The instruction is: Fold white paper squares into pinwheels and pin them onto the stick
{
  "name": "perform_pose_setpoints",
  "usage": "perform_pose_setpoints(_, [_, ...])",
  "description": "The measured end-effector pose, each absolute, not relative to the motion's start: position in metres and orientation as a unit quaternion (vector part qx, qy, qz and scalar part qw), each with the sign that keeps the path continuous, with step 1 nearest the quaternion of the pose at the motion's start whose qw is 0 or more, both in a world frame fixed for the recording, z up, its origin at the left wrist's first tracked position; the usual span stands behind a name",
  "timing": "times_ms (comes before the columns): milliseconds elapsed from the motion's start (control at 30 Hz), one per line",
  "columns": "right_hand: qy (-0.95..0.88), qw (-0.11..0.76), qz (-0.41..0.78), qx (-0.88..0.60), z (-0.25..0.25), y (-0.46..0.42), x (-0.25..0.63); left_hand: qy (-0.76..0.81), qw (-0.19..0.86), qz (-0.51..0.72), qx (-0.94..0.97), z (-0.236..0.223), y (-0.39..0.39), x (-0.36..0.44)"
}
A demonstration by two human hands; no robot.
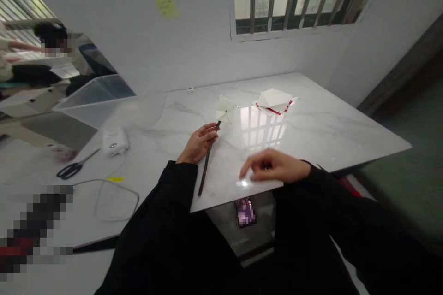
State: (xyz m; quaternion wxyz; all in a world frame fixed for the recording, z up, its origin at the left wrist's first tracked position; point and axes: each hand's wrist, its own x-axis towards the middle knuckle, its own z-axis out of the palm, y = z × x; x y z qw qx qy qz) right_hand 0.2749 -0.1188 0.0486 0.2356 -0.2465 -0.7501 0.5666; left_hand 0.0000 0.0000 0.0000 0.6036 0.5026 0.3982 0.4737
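Note:
My left hand (200,144) is closed round the upper part of a thin dark brown stick (205,170), which slants down toward the table's near edge. Just past the stick's top end lies a cream folded paper piece (225,109), shaped like a pinwheel, with a small dark spot at its middle; whether it is joined to the stick I cannot tell. A tiny shiny bit (237,106) is beside the paper. My right hand (277,166) hovers over the near part of the table, slightly blurred, its fingers loosely bent and apart with nothing visible in them.
On the white marbled table (328,133), cream papers with red edging (273,101) lie toward the back. To the left are scissors (74,169), a white device (115,141), a cable (138,200) and a clear plastic bin (97,97). A phone (245,212) is below the table edge.

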Motion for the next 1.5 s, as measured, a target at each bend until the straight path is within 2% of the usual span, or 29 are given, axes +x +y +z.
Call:
perform_pose_setpoints(67, [-0.683,0.429,0.485,-0.338,0.053,-0.068,0.277,0.404,0.601,0.472,0.502,0.001,-0.001,0.0])
perform_pose_setpoints(100, [-0.651,0.488,0.448,-0.37,0.05,-0.042,0.277,0.406,0.603,0.47,0.5,0.002,-0.002,0.0])
perform_pose_setpoints(167, [-0.608,0.538,0.404,-0.422,0.033,0.008,0.276,0.409,0.608,0.467,0.495,0.002,-0.004,0.0])
perform_pose_setpoints(333, [-0.581,0.5,0.292,-0.572,-0.019,0.069,0.275,0.416,0.601,0.469,0.496,0.001,-0.006,-0.001])
perform_pose_setpoints(500, [-0.643,0.461,0.23,-0.566,-0.031,0.066,0.276,0.418,0.597,0.473,0.496,0.001,-0.006,-0.001])
perform_pose_setpoints(1500, [-0.672,0.472,0.237,-0.519,-0.034,0.058,0.274,0.443,0.602,0.46,0.478,0.009,-0.01,0.002])
